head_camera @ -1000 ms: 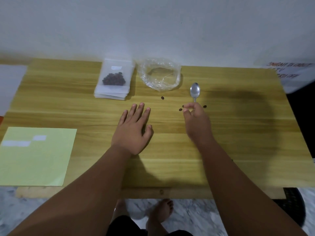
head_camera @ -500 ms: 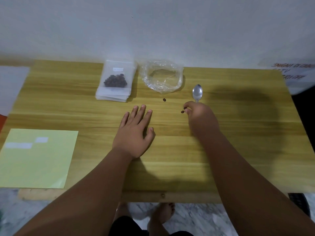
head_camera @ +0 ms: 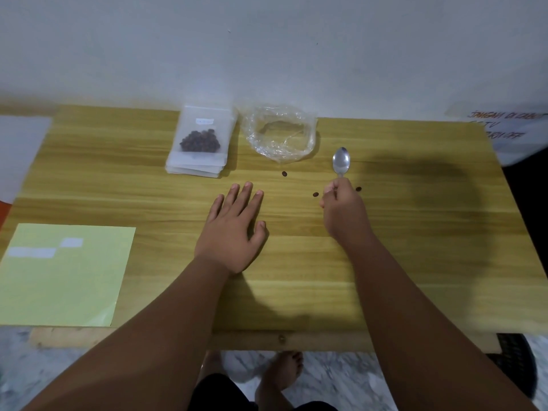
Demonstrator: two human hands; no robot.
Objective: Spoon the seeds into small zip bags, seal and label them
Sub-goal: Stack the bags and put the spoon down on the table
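Right hand [head_camera: 344, 212]: fingers curled round the handle of the spoon [head_camera: 341, 164], grasping it; knuckles face up.
Spoon: metal; the bowl projects beyond the fingertips toward the wall, hollow side up, low over the counter [head_camera: 415, 238]. Contact with the counter cannot be determined.
Loose seeds [head_camera: 316, 194]: three dark seeds lie on the counter. One is just left of the right hand's fingers, one just right of them, and one farther out, between the hand and the clear plastic bag [head_camera: 278, 133].
Left hand [head_camera: 234, 232]: released; palm down, fingers straight and slightly spread, flat on the counter, well apart from the right hand.
Clear plastic bag: crumpled, mouth open, at the far edge of the counter, beside the spoon bowl.
Stack of zip bags [head_camera: 194, 169]: left of the clear plastic bag. The top bag [head_camera: 204, 134] holds a dark cluster of seeds and carries a white label [head_camera: 205, 121].
Sticker sheet [head_camera: 65, 277]: pale green, at the near left corner, overhanging the counter edge, with two white stickers on it.
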